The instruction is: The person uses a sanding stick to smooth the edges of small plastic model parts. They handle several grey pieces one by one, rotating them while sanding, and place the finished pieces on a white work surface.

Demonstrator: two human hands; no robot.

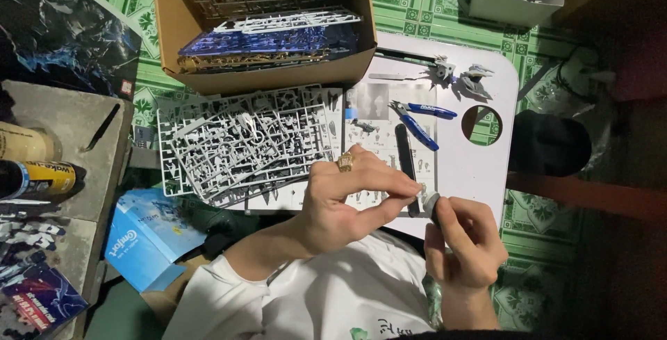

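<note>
I see both hands brought together low over the near edge of the white table (486, 166), at about five o'clock from its middle, and between them sits a small grey model part (430, 202). The right hand (467, 243) pinches that part from below, thumb and forefinger closed on it, wrist rising from the six o'clock side so the piece sits up where I can look at it. The left hand (351, 201) comes in from nine o'clock, forearm crossing the white shirt (326, 305), palm turned down, thumb and forefinger drawn to a point at the top of the same part; its grip looks closed on a tiny bit there, though I cannot tell whether that bit is separate or joined to the piece. A gold ring (345, 163) shows on that hand. Holding the piece close to the chest keeps it steady and clear of the clutter. The tools lie just past the hands at twelve o'clock, within easy reach: blue-handled nippers (424, 121) and a dark file stick (405, 156), on top of an instruction sheet (379, 114). Grey part frames (236, 142) spread at ten o'clock, and farther out an open cardboard box (264, 27) holds more frames. Two small assembled pieces (458, 76) sit at one o'clock, set well apart.
</note>
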